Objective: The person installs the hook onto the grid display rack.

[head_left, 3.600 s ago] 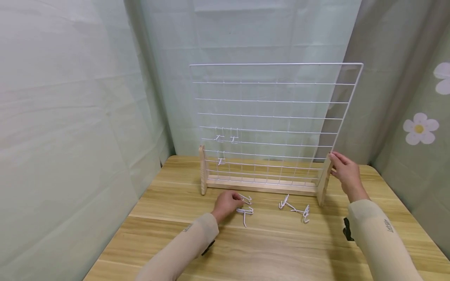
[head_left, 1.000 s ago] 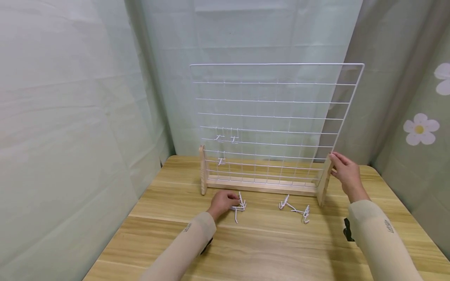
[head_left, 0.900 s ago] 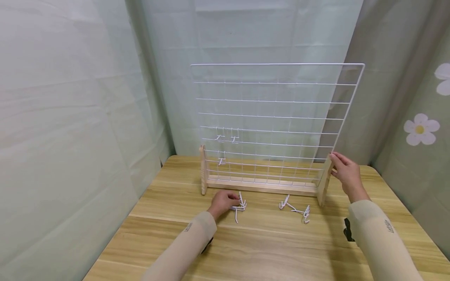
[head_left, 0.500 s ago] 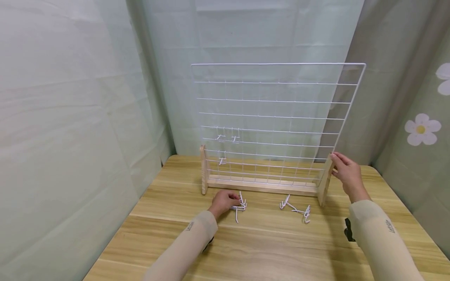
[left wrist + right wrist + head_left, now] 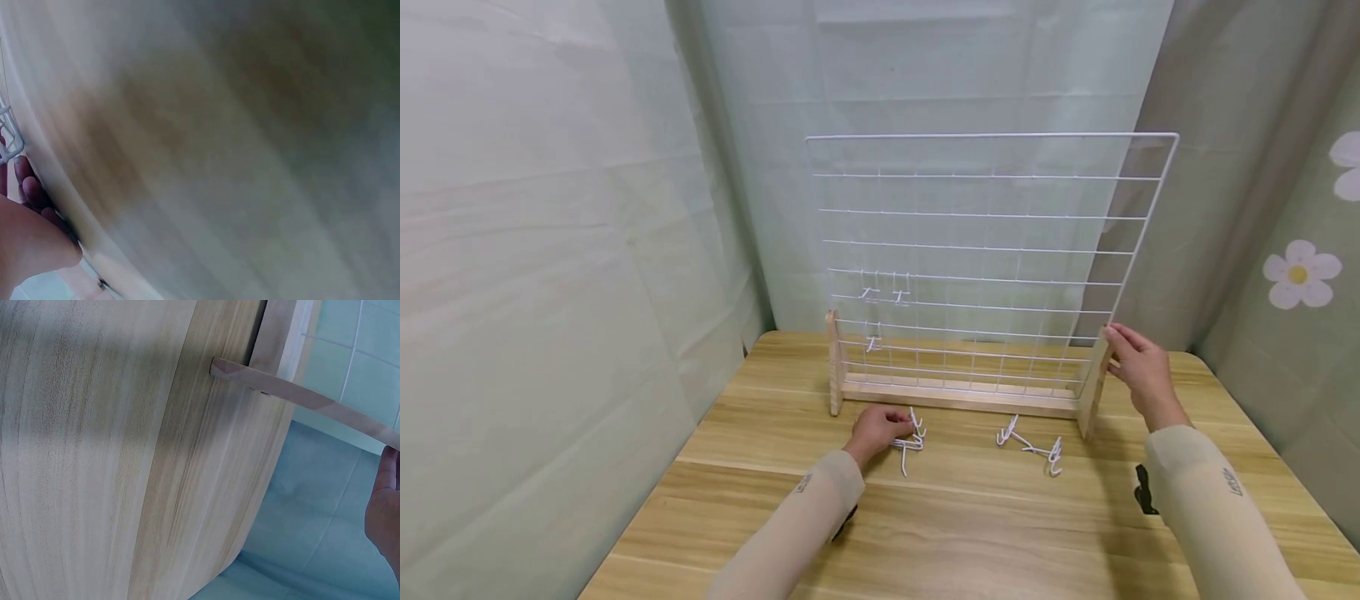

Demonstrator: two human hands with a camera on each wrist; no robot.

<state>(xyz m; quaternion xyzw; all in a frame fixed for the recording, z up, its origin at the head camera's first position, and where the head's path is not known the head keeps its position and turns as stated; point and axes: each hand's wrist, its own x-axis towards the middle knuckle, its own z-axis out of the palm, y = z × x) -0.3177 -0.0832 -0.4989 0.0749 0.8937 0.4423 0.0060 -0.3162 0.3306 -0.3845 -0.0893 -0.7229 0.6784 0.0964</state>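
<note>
In the head view my left hand [image 5: 877, 429], low over the table, pinches a white wire hook [image 5: 917, 423] at its fingertips. A second wire hook [image 5: 905, 458] lies against it on the wood. Wire bends of a hook [image 5: 11, 140] also show beside the fingers [image 5: 34, 194] at the left edge of the left wrist view. My right hand [image 5: 1140, 371] holds the top of the wooden side post [image 5: 1093, 392] between thumb and fingers. That post carries a white wire grid panel [image 5: 985, 248], standing upright in its wooden base [image 5: 962, 393].
Three wire hooks hang on the grid's left part, such as one hook [image 5: 901, 296]. Two more hooks [image 5: 1028, 448] lie on the table in front of the base, right of centre. The wooden table [image 5: 970, 533] ends at a pale curtain [image 5: 625, 250].
Over the last few seconds my left hand has shifted slightly left with both nearby hooks, and the pinched hook has turned. The right hand stays on the post. Hardly anything moved in the last second.
</note>
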